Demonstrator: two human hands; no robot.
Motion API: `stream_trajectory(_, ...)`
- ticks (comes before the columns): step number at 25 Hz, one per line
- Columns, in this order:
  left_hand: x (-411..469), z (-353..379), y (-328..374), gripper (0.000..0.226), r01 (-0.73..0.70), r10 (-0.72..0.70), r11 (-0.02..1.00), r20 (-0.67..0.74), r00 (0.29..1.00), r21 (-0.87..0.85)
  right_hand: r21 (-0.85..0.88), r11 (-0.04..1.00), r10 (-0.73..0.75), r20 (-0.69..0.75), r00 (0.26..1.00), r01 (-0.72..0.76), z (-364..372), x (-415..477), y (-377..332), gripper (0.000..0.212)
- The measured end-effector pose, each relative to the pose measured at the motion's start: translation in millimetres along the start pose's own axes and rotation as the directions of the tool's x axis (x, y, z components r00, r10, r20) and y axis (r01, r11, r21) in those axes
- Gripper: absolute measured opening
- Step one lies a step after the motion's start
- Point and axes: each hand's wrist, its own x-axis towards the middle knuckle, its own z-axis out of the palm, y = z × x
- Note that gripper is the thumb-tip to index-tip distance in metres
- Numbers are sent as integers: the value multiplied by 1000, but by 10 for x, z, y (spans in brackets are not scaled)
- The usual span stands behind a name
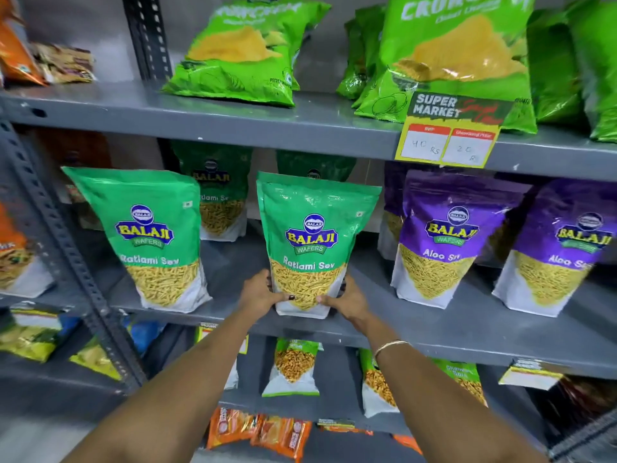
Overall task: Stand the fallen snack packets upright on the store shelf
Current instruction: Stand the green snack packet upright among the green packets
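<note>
A green Ratlami Sev packet [312, 235] stands upright at the middle of the grey middle shelf [233, 259]. My left hand [263, 292] grips its lower left corner and my right hand [345, 300] grips its lower right corner, thumbs on the front. Another green Ratlami Sev packet [150, 238] stands upright to the left, near the shelf's front edge. Two more green packets [218, 195] stand behind, partly hidden.
Two purple Aloo Sev packets [444, 242] stand upright to the right. Green Crunchex bags [457, 55] sit on the shelf above, behind a yellow price tag [450, 135]. A perforated grey upright post [76, 262] rises at left. Smaller packets [295, 365] fill the lower shelves.
</note>
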Motion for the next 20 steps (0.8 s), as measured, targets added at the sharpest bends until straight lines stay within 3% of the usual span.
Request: stream_trajectory(20,-167,-95,-77,48,-21,24,998,56,998,-51,-17,1000,6,-34,999,-7,66,-271,-7,76)
